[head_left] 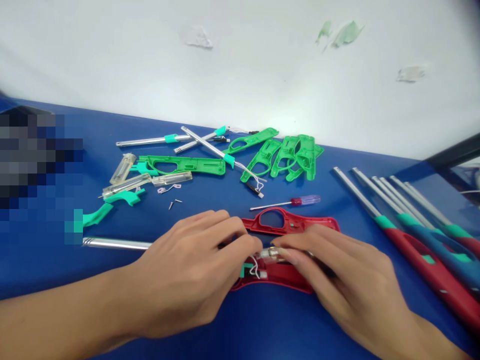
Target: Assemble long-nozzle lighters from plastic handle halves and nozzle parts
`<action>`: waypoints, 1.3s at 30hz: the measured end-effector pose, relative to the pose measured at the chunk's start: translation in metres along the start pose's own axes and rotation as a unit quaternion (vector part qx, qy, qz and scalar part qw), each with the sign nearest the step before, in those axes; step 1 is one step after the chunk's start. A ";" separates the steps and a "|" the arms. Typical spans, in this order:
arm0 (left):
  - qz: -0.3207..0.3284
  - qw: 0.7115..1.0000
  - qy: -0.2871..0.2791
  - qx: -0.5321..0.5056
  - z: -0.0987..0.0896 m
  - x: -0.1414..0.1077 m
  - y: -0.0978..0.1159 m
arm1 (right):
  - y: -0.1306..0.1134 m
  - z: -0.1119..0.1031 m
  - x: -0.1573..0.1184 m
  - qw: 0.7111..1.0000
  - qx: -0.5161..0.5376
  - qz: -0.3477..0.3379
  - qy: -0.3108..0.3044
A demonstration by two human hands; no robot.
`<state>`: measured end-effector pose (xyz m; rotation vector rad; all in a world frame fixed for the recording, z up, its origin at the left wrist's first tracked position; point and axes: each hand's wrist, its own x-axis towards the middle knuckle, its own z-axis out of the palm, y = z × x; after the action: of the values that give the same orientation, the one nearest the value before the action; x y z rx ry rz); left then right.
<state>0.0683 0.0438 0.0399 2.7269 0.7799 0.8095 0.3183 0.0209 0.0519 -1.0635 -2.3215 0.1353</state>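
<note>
A red lighter half-shell (288, 280) lies on the blue table between my hands, with a green piece and white wires (255, 267) inside it. My right hand (348, 270) pinches a clear fuel tank (270, 255) just above the shell. My left hand (202, 260) is closed at the nozzle end of the tank, beside the wires; its fingertips hide what they grip. A silver lighter tube (116, 243) runs out to the left from under my left hand. Behind my fingers lies the other red half-shell (296, 222), partly covered by my right hand.
A screwdriver (300, 200) and small screws (175, 203) lie behind my hands. Further back are green half-shells (187, 165), loose tubes (144, 142), clear tanks (123, 169) and teal triggers (98, 215). Several whole lighters (416, 255) line the right side. A white wall (240, 75) bounds the back.
</note>
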 end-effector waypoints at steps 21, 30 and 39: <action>-0.011 1.000 0.003 0.009 0.001 -0.001 0.000 | 0.004 -0.002 -0.003 0.999 0.008 0.035 -0.024; -0.008 1.000 0.005 0.012 0.002 0.001 0.000 | 0.005 -0.001 -0.009 0.998 -0.014 0.016 -0.054; -0.006 1.000 0.005 0.017 0.001 -0.001 0.001 | 0.007 -0.003 -0.008 0.995 -0.075 -0.016 -0.060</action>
<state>0.0685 0.0426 0.0386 2.7461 0.8187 0.8160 0.3286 0.0196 0.0485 -1.1180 -2.4872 0.0118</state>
